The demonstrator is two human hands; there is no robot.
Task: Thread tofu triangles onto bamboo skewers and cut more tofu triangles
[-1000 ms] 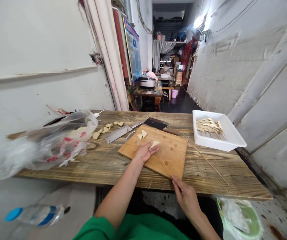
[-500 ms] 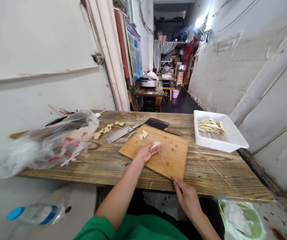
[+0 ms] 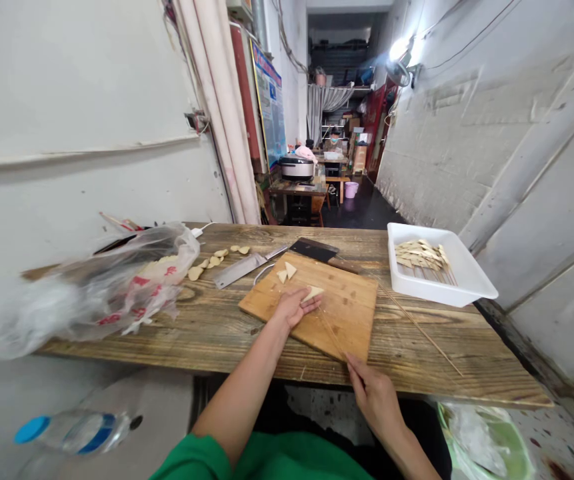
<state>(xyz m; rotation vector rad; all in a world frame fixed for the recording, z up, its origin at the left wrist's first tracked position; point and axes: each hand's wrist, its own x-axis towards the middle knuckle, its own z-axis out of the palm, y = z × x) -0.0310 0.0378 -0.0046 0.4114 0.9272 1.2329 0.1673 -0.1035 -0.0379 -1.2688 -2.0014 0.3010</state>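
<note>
Over the wooden cutting board (image 3: 349,303), my left hand (image 3: 291,309) holds a pale triangular slice (image 3: 313,291) at its fingertips. My right hand (image 3: 374,393) is at the board's near edge, its fingers closed around the lower end of a thin bamboo skewer (image 3: 334,337). The skewer runs up toward the slice; whether its tip has entered cannot be made out. A few more pale triangular pieces (image 3: 290,269) lie near the board's far left corner. Behind the board is a dark-bladed cleaver (image 3: 314,249), and a metal cleaver (image 3: 239,269) rests on the table to its left.
Loose skewers (image 3: 429,339) lie right of the board. A white tub (image 3: 474,285) at the right contains skewered slices (image 3: 419,253). Rounded slices (image 3: 217,257) and a plastic bag (image 3: 131,287) occupy the left. A green bin (image 3: 517,443) stands below the table's right end.
</note>
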